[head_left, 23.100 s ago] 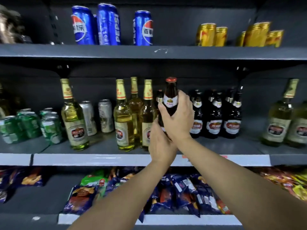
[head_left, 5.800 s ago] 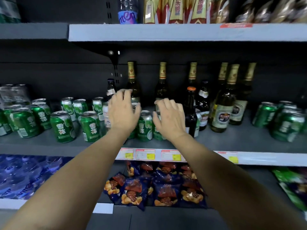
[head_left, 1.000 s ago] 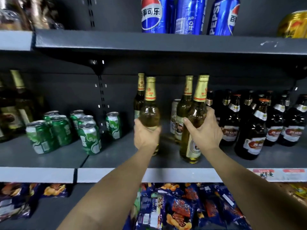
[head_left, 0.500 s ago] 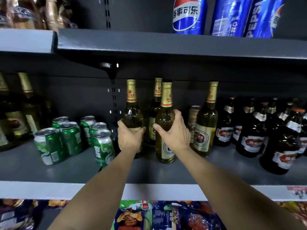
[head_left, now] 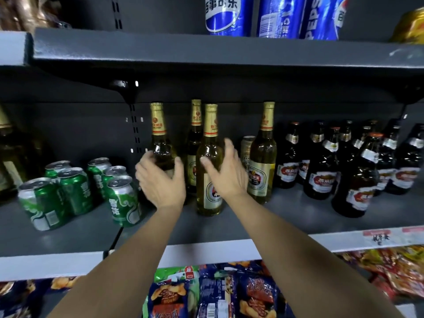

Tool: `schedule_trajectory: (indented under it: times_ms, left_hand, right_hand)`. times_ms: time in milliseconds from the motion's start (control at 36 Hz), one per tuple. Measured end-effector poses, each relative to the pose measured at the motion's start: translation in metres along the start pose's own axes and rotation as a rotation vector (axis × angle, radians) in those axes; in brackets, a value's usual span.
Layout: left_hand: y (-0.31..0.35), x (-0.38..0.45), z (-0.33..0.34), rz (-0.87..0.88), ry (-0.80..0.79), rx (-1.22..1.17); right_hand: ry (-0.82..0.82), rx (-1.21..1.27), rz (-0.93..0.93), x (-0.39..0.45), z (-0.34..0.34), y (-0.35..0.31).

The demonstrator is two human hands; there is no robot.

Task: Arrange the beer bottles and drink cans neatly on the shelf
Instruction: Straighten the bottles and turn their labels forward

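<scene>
On the middle shelf [head_left: 206, 228] both hands hover with fingers loosened — left hand [head_left: 160, 182] cupping one gold-capped bottle [head_left: 160, 143], right hand [head_left: 226, 173] another [head_left: 210, 161] — probably letting them stand in line beside the green cans [head_left: 121, 200].

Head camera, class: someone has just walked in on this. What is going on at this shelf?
A person is tidying drinks on a shop shelf. The left hand is at one gold-foiled beer bottle and the right hand at another, fingers spread, neither clearly gripping. Both bottles stand upright on the shelf. Green cans cluster to the left, dark beer bottles to the right, and blue Pepsi cans stand on the shelf above.
</scene>
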State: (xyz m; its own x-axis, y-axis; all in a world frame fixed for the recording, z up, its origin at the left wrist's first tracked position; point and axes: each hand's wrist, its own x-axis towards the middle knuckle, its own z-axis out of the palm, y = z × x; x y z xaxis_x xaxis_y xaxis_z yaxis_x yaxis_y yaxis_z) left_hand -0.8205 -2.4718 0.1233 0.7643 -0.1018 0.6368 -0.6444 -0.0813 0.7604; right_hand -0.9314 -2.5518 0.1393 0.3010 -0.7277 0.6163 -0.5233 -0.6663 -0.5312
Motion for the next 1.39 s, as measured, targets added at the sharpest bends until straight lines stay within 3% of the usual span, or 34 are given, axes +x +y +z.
schedule_trajectory:
  times_ms: [111,167,250,361,444,528,611,667,944,1194,1306,1389]
  left_hand:
    - [0.044,-0.031,0.008,0.334,-0.087,-0.141]
    - [0.066,-0.052,0.018,0.433,-0.186,-0.200]
    - [0.089,-0.087,0.042,0.417,-0.358,-0.253]
    - [0.106,-0.120,0.082,0.192,-0.518,-0.213]
    - [0.113,-0.129,0.111,-0.046,-0.513,-0.188]
    - [0.117,-0.128,0.133,-0.225,-0.512,-0.143]
    - [0.118,-0.125,0.147,-0.294,-0.552,-0.120]
    - [0.119,-0.122,0.155,-0.303,-0.574,-0.113]
    - [0.113,-0.117,0.169,-0.326,-0.509,-0.063]
    - [0.102,-0.105,0.152,-0.312,-0.405,0.002]
    - [0.097,-0.101,0.157,-0.324,-0.431,-0.025]
    - [0.099,-0.111,0.158,-0.305,-0.364,-0.087]
  right_hand:
    - [0.434,-0.018,0.024,-0.001,-0.026,0.027]
    - [0.563,-0.085,0.093,0.004,-0.049,0.053]
    - [0.693,-0.199,0.213,0.012,-0.097,0.100]
    - [0.806,-0.324,0.339,0.011,-0.163,0.168]
    - [0.719,-0.249,0.372,0.002,-0.191,0.211]
    - [0.433,-0.020,0.410,-0.004,-0.200,0.241]
    - [0.183,0.096,0.441,-0.007,-0.200,0.255]
    - [0.108,0.076,0.444,-0.009,-0.196,0.259]
    - [0.164,-0.262,0.375,-0.013,-0.183,0.260]
    - [0.064,-0.175,0.292,-0.007,-0.147,0.211]
    - [-0.009,-0.165,0.223,0.001,-0.125,0.190]
    - [-0.027,-0.147,0.199,0.004,-0.108,0.184]
